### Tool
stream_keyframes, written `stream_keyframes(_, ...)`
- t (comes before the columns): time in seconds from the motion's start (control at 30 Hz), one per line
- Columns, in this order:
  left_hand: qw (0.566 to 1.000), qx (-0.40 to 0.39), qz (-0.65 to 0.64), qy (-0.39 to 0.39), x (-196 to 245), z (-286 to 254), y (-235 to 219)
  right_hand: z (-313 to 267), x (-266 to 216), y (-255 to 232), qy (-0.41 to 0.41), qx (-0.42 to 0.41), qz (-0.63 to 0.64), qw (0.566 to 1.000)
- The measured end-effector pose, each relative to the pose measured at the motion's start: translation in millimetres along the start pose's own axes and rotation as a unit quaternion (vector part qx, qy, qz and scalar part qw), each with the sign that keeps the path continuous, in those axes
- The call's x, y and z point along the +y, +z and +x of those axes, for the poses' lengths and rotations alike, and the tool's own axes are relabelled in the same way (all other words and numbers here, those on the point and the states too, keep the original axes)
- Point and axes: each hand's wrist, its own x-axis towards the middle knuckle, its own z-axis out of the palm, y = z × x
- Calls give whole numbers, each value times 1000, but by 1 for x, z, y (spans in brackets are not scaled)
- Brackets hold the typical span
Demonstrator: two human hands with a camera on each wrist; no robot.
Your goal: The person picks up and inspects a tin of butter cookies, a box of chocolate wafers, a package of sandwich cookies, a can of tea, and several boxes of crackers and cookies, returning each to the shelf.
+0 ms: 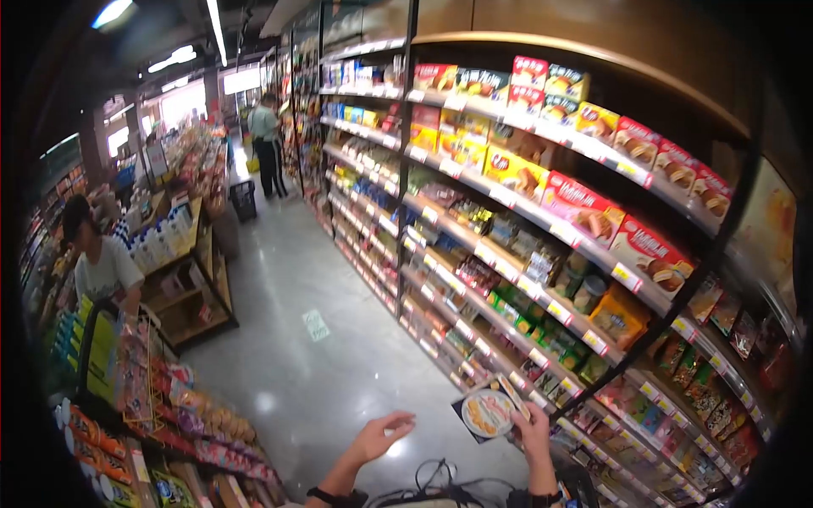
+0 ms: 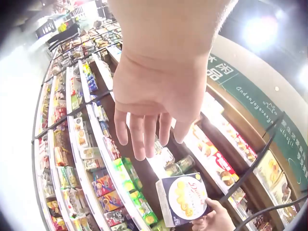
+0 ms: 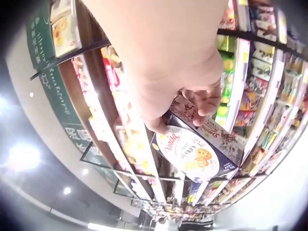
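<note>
My right hand (image 1: 533, 433) grips a dark blue biscuit box (image 1: 486, 413) by its edge, in front of the lower shelves. In the right wrist view the thumb lies on the front of the box (image 3: 195, 154), which shows a white oval with cookies, and the fingers curl over its patterned side. Nothing is in my left hand (image 1: 383, 435), which hovers to the left of the box with fingers loosely extended. Seen from the left wrist, the left hand (image 2: 156, 106) hangs palm toward the camera, apart from the box (image 2: 185, 199).
Tall shelves (image 1: 508, 195) packed with boxed and bagged snacks run along the right. To the left stand a snack display (image 1: 195, 415) and a person (image 1: 102, 258). Farther down the aisle are another person (image 1: 264, 140) and a dark basket (image 1: 243, 200). Black cables (image 1: 440, 483) hang before me.
</note>
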Motion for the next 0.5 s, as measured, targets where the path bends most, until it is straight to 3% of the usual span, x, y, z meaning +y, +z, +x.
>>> stream_keyframes(0.13, 999, 13, -28, 34, 20, 9, -15, 21, -10, 26, -22, -29, -5, 999)
stream_keyframes(0.27, 993, -101, -26, 54, 18, 50, -33, 58, 2, 46, -45, -29, 73, 996)
stream_keyframes(0.33, 985, -155, -53, 56, 29, 74, -38, 75, -9, 53, -7, -80, 60, 995)
stream_keyframes(0.43, 958, -191, -215, 1, 36, 100, -36, 97, -31, 74, 1, -132, 44, 990)
stream_keyframes(0.5, 952, -206, -223, -37, 38, 117, -43, 115, -27, 90, 11, -137, 74, 988)
